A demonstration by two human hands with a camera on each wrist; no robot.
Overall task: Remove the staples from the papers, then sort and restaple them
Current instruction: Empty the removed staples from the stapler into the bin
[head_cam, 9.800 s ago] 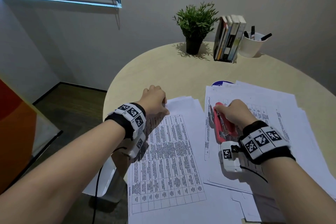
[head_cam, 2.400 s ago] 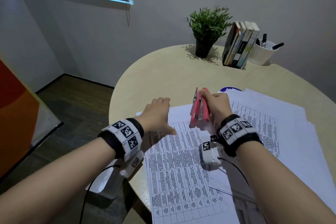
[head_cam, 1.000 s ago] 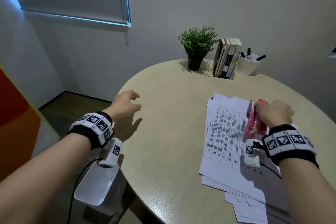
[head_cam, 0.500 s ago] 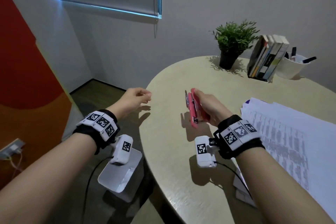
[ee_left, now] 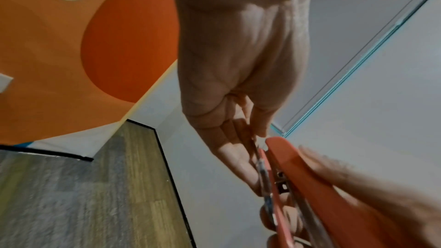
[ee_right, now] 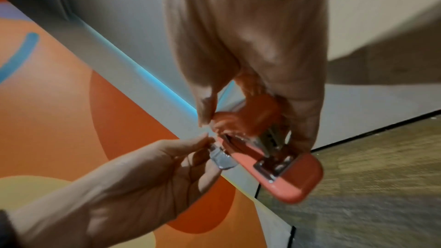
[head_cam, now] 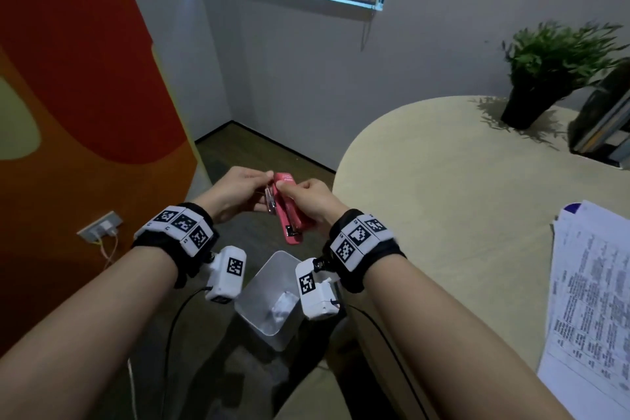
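Right hand (head_cam: 308,203) grips the pink stapler (head_cam: 287,211), fingers curled round its body, thumb on the top end; held off the table, nose end down. Left hand (head_cam: 235,196) at 9 o'clock of it pinches the clear-and-metal remover tab (ee_right: 220,157) at the stapler's upper end, thumb and fingertips closed on it. Both hands hover above the white bin (head_cam: 272,300), which sits on the floor at 6 o'clock of the stapler, beside the table (head_cam: 460,187) edge. Papers (head_cam: 593,300) lie in a stack at 3 o'clock, well apart from the hands, on the table's right side.

Risks:
- Any pulled staple on the tab may miss the bin, since the hands sit toward its far rim rather than over its middle; it would land on the floor.
- Sharp staple legs could prick the pinching left fingertips.
- The stapler could slip if the right grip loosens while the left tugs.

Hard to see:
- No staple can be made out; wrist views are blurred, so it is probably too small to tell.
- Crumpled stuff in the bin unclear.
- Paper stack is cut off at the right edge; whether staples remain in it cannot be told.
- Plant (head_cam: 545,72) and books (head_cam: 606,126) at 1 o'clock are blurred, books partly cut off.
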